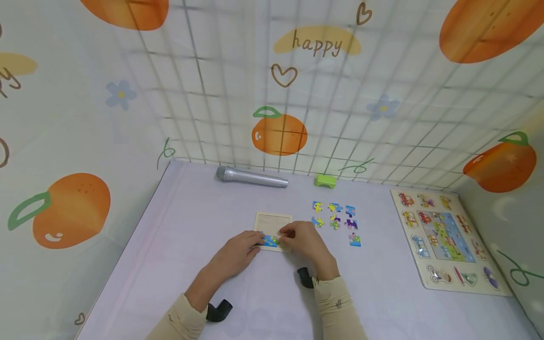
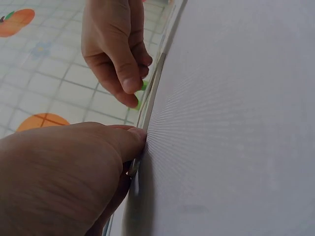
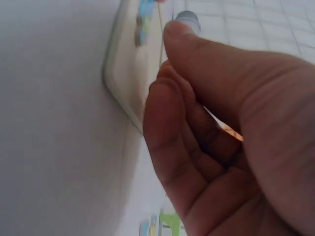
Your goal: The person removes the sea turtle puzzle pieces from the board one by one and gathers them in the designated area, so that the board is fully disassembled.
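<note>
A small wooden puzzle tray (image 1: pixel 272 221) lies on the table, with blue and green puzzle pieces (image 1: pixel 269 241) along its near side. My left hand (image 1: pixel 235 250) grips the tray's near left corner, thumb at the front edge and fingertips over the pieces. Above the tray's right side is my right hand (image 1: pixel 306 241), its fingers loosely bent. In the right wrist view, the thumb stands apart from the bent fingers (image 3: pixel 165 113) and nothing shows between them. Several loose puzzle pieces (image 1: pixel 335 222) are laid out in rows to the right of the tray.
A silver microphone (image 1: pixel 252 177) lies at the back, with a green block (image 1: pixel 326 181) to its right. On the far right sits a larger wooden picture board (image 1: pixel 450 241) with vehicle and toy shapes. A patterned cloth wall (image 1: pixel 212 127) rises behind the table.
</note>
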The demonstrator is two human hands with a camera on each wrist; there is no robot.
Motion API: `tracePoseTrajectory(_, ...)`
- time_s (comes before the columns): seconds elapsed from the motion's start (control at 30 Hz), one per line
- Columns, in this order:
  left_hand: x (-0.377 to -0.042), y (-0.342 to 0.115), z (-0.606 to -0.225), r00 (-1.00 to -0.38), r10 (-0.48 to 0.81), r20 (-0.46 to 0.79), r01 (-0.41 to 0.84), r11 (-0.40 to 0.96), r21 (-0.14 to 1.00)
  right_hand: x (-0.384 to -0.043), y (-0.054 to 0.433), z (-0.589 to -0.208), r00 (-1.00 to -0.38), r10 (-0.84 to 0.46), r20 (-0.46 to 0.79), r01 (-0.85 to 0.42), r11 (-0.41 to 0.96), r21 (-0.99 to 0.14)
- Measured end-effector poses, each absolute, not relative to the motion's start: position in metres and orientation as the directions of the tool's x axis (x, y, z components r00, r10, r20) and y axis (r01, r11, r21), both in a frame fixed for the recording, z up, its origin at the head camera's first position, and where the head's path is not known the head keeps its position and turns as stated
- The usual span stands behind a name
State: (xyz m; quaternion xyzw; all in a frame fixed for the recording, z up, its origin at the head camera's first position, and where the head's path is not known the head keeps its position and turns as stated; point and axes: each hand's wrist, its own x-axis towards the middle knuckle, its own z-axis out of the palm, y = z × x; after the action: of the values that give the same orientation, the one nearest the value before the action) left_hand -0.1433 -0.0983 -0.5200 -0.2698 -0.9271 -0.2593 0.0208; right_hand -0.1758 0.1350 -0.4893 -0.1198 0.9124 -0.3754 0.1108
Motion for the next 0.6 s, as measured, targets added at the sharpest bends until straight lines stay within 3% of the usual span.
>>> tracePoseTrajectory(0.6, -0.142, -0.098, -0.518, -0.860, 0.476, 0.185, 0.501, 0.717, 0.485, -0.175, 0.124, -0.491, -0.920, -0.368, -0.136, -0.186, 0.714, -0.675)
